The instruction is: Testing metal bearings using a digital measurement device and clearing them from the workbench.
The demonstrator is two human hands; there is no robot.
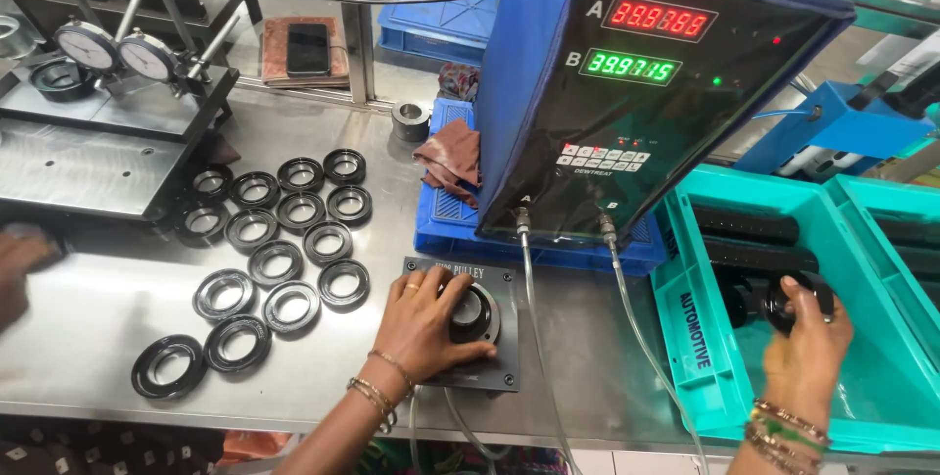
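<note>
on the gauge plate: ring under the left hand

at the steel bench, the left hand (423,323) has fingers curled, clamped on a black ring (471,310) seated on the gauge plate (490,274). right hand (805,338) grips another ring (789,305) over the teal bin (697,338), which holds dark ring stacks. risk, i judge: a tilted ring could skew the reading; the air hoses (534,308) nearby could snag a wrist.

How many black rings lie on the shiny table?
15 black rings: eight in two rows by the dial stand, five mid-table, two near the front edge. More may hide under the stand.
</note>
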